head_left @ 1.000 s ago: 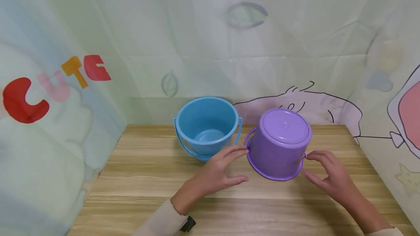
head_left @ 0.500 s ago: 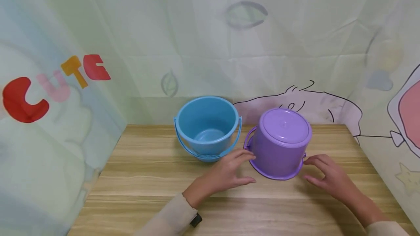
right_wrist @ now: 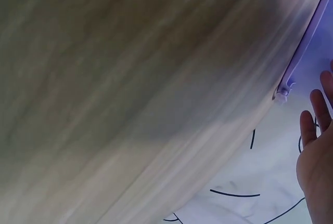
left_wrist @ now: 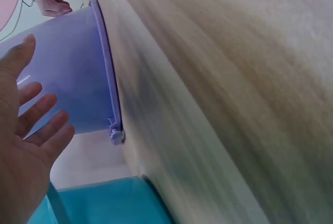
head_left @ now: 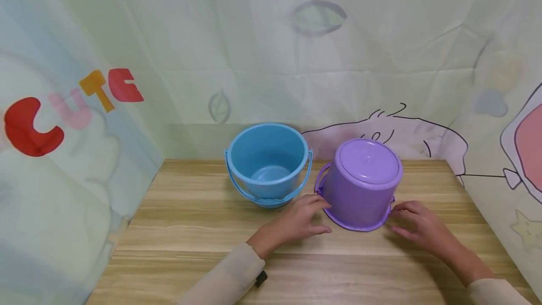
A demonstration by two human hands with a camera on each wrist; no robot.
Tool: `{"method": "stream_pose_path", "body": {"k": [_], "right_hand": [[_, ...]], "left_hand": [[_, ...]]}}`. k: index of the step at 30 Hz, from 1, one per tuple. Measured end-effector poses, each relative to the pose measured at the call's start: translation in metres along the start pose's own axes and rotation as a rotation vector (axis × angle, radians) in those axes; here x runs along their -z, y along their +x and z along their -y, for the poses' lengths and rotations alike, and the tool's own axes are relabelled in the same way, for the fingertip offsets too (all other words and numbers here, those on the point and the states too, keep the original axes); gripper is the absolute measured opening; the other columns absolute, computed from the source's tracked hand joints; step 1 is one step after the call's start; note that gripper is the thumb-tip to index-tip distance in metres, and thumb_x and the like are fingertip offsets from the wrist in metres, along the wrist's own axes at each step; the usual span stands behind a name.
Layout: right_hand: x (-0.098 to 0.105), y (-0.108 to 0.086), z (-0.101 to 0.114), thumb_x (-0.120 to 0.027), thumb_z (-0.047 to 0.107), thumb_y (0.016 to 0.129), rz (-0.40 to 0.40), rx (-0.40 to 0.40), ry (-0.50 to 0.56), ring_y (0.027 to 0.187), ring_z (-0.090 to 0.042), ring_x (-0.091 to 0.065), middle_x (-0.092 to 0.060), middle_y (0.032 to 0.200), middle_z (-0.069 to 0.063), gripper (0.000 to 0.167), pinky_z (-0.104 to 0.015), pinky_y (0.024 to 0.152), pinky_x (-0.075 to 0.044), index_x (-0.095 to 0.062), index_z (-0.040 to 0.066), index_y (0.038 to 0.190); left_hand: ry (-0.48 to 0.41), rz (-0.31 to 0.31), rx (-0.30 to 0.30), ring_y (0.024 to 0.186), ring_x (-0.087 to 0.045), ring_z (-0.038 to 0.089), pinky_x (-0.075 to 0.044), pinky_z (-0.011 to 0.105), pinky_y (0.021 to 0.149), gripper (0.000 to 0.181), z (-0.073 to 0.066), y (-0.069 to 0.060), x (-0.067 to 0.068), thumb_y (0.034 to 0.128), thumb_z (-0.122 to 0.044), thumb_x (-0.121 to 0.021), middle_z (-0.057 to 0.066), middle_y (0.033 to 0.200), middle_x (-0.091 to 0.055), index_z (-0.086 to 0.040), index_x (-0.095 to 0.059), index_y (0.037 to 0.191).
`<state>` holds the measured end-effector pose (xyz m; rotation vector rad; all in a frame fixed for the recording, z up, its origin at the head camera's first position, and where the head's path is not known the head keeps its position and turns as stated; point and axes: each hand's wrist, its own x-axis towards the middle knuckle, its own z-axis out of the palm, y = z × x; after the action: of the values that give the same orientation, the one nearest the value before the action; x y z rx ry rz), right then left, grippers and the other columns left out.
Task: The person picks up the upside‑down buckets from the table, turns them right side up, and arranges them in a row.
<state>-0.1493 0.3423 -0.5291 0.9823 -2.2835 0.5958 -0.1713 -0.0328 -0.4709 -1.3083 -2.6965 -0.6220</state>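
A purple bucket [head_left: 360, 201] stands upside down on the table, its handle hanging at its left side. To its left a blue bucket [head_left: 268, 154] stands upright with its handle lowered at the front. My left hand [head_left: 296, 222] is at the purple bucket's lower left, fingers spread and relaxed; the left wrist view shows its palm [left_wrist: 23, 151] facing that bucket, holding nothing. On the other side, my right hand [head_left: 423, 229] has its fingertips close to the purple rim, thumb apart from them. Whether those fingertips touch the rim I cannot tell.
Both buckets stand near the back of the wooden table [head_left: 190, 248]. A printed cloth [head_left: 262, 60] hangs right behind them, and more cloth with lettering closes off the left side. A dark band shows at my left sleeve [head_left: 230, 274].
My left hand has moved slightly to the right, away from the blue bucket. The right hand has lowered a little beside the purple bucket. Both buckets have stayed in place.
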Motion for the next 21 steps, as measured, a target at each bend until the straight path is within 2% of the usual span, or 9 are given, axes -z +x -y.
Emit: {"method": "stream_pose_path", "body": {"k": [4,7,11,14,21], "right_hand": [[-0.001,0.001,-0.002,-0.075,0.054,0.089,0.021,-0.019,0.006,0.096,-0.021,-0.064,-0.074,0.101,-0.002,0.044,-0.003,0.11,-0.029,-0.078,0.01,0.095],[-0.002,0.002,-0.003,-0.081,0.049,0.083,0.034,-0.023,-0.005,0.096,-0.021,-0.064,-0.074,0.1,-0.001,0.039,-0.005,0.108,-0.033,-0.078,0.011,0.094],[-0.005,0.002,-0.004,-0.087,0.04,0.074,0.064,-0.001,-0.037,0.094,-0.02,-0.065,-0.075,0.098,0.002,0.032,-0.019,0.096,-0.047,-0.078,0.014,0.09],[-0.008,0.002,-0.005,-0.088,0.035,0.07,0.084,0.012,-0.053,0.093,-0.02,-0.065,-0.074,0.098,0.003,0.03,-0.03,0.087,-0.05,-0.077,0.014,0.089],[-0.013,0.003,-0.008,-0.09,0.03,0.066,0.083,0.017,-0.045,0.092,-0.02,-0.064,-0.072,0.096,0.003,0.03,-0.03,0.086,-0.049,-0.076,0.014,0.087]], "left_hand": [[0.036,0.041,0.019,0.123,-0.063,0.015,-0.05,0.026,0.107,0.052,0.004,0.005,-0.005,0.089,-0.044,-0.081,0.001,0.129,-0.068,-0.012,-0.07,0.13],[0.045,0.049,0.024,0.119,-0.064,0.015,-0.051,0.025,0.104,0.048,0.007,0.01,-0.009,0.0894,-0.042,-0.081,0.001,0.124,-0.069,-0.011,-0.072,0.125],[0.041,0.075,0.047,0.117,-0.064,0.015,-0.051,0.023,0.103,0.044,0.01,0.015,-0.017,0.0901,-0.04,-0.08,0.001,0.122,-0.069,-0.011,-0.073,0.122],[0.043,0.098,0.062,0.116,-0.064,0.014,-0.051,0.022,0.102,0.042,0.013,0.017,-0.023,0.0904,-0.039,-0.08,0.0,0.121,-0.069,-0.012,-0.073,0.122],[0.064,0.115,0.049,0.113,-0.063,0.013,-0.05,0.02,0.101,0.038,0.018,0.02,-0.032,0.09,-0.038,-0.081,0.0,0.117,-0.069,-0.014,-0.075,0.119]]}}
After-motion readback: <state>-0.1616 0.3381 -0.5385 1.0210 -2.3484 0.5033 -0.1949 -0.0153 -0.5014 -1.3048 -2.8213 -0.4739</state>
